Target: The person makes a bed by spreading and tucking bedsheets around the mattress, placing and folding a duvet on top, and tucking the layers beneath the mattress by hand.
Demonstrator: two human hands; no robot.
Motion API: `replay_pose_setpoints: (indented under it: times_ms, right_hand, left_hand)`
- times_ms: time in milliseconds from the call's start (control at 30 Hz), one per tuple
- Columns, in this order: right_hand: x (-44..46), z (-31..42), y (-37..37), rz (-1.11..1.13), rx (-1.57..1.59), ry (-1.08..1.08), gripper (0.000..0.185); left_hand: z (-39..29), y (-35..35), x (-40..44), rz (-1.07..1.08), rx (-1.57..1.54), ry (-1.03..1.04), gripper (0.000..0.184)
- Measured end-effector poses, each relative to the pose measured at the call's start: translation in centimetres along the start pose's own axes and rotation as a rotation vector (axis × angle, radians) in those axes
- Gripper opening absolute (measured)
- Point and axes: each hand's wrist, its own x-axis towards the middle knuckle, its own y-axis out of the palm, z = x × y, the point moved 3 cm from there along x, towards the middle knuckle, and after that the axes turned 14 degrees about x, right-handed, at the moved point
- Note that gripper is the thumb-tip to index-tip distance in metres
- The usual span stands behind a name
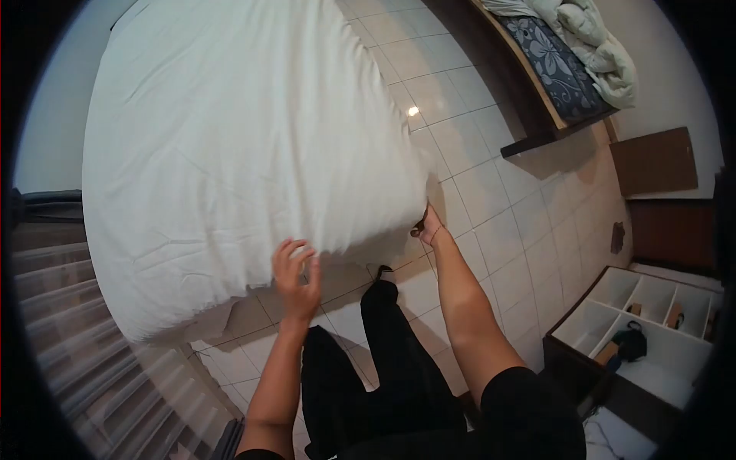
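Observation:
A white sheet point(230, 138) covers a large mattress, with wrinkles across its top and loose edges hanging at the near side. My left hand point(297, 280) is raised at the near edge of the sheet, fingers apart and slightly curled, holding nothing. At the near right corner, my right hand point(431, 226) is closed at the hanging edge of the sheet. The sheet and the mattress corner partly hide its fingertips.
Tiled floor point(491, 192) runs right of the bed. A wooden bed frame point(537, 77) with a patterned mattress and crumpled bedding stands at the upper right. An open divided drawer unit point(659, 364) is at the lower right. Sheer curtains point(92, 330) hang at left.

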Motion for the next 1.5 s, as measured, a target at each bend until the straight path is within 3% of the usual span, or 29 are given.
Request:
replay_pose_setpoints:
  times_ms: [67, 167, 233, 467, 533, 567, 633, 667, 767, 833, 967, 1033, 1100, 1167, 1233, 1300, 1333, 1400, 1433, 1467, 1500]
  right_hand:
    - [1.4, 1.4, 1.1, 0.070, -0.151, -0.260, 0.042]
    - [-0.3, 3.4, -0.8, -0.093, -0.291, -0.287, 0.032]
    - [-3.5, 5.4, -3.6, -0.008, 0.009, -0.413, 0.027]
    - [-1.9, 3.9, -4.6, -0.309, 0.103, -0.476, 0.035]
    - [-1.0, 1.9, -4.2, -0.394, 0.305, -0.134, 0.038]
    - [-1.1, 1.6, -3.7, -0.385, 0.304, -0.136, 0.038]
    - [-1.1, 0.2, -2.1, -0.101, 0.266, 0.253, 0.034]
    - [-0.8, 0.2, -1.7, -0.088, 0.260, 0.250, 0.034]
    - [1.1, 0.0, -2.0, 0.060, 0.277, -0.048, 0.026]
    - [1.4, 1.1, -4.2, -0.112, 0.205, -0.192, 0.021]
    - [-1.5, 0.0, -7.6, -0.355, 0.170, -0.228, 0.026]
    - [-2.1, 0.6, -8.7, -0.440, 0.171, -0.249, 0.031]
    - [-2.4, 3.4, -9.8, -0.723, 0.282, -0.563, 0.047]
    - [-2.2, 7.7, -3.3, -0.457, 0.024, -0.595, 0.062]
    - [-3.9, 11.9, 7.1, -0.143, -0.133, -0.663, 0.067]
    - [-3.4, 15.2, 14.0, 0.060, -0.304, -0.729, 0.060]
    - [-1.2, 15.4, 14.2, 0.069, -0.301, -0.736, 0.060]
    - [5.6, 14.1, 13.8, 0.468, -0.330, -0.303, 0.063]
    - [6.8, 15.5, 13.6, 0.480, -0.338, -0.306, 0.063]
    - [4.6, 10.9, 6.7, 0.491, -0.418, -0.275, 0.063]
    - [4.2, 7.8, 5.1, 0.500, -0.489, -0.247, 0.062]
  left_hand:
    - [-2.7, 2.7, 0.9, 0.033, -0.031, 0.007, 0.013]
    - [-4.9, 4.6, 0.9, 0.101, -0.079, 0.018, 0.013]
    - [-6.1, 5.5, 0.9, 0.172, -0.123, 0.036, 0.013]
    - [-9.0, 4.6, 3.5, 0.211, -0.085, 0.154, 0.017]
    - [-9.1, 4.9, 4.6, 0.203, -0.059, 0.187, 0.018]
    - [-9.1, 5.3, 5.3, 0.204, -0.042, 0.188, 0.019]
    - [-9.1, 6.4, 7.3, 0.199, -0.002, 0.195, 0.020]
    - [-9.0, 6.8, 8.3, 0.186, 0.006, 0.198, 0.020]
    - [-8.8, 8.2, 11.2, 0.147, 0.141, 0.219, 0.024]
    - [-6.7, 8.8, 14.5, 0.080, 0.205, 0.173, 0.028]
    - [-3.5, 10.5, 21.1, 0.000, 0.362, 0.030, 0.037]
    - [-3.8, 14.8, 20.4, 0.091, 0.442, 0.116, 0.040]
    - [-5.1, 18.9, 19.8, 0.207, 0.482, 0.217, 0.043]
    - [-6.9, 19.6, 18.8, 0.241, 0.428, 0.221, 0.044]
    - [-9.0, 19.7, 17.8, 0.571, 0.468, 0.359, 0.046]
    - [-10.4, 21.8, 14.8, 0.528, 0.590, 0.538, 0.035]
    - [-11.5, 22.0, 13.6, 0.655, 0.605, 0.617, 0.034]
    - [-13.2, 22.6, 10.6, 0.854, 0.602, 0.719, 0.030]
    - [-13.6, 23.4, 9.4, 0.913, 0.590, 0.739, 0.027]
    - [-13.3, 23.5, 8.5, 0.916, 0.206, 0.668, 0.025]
    - [-12.2, 22.9, 8.6, 0.903, -0.171, 0.591, 0.023]
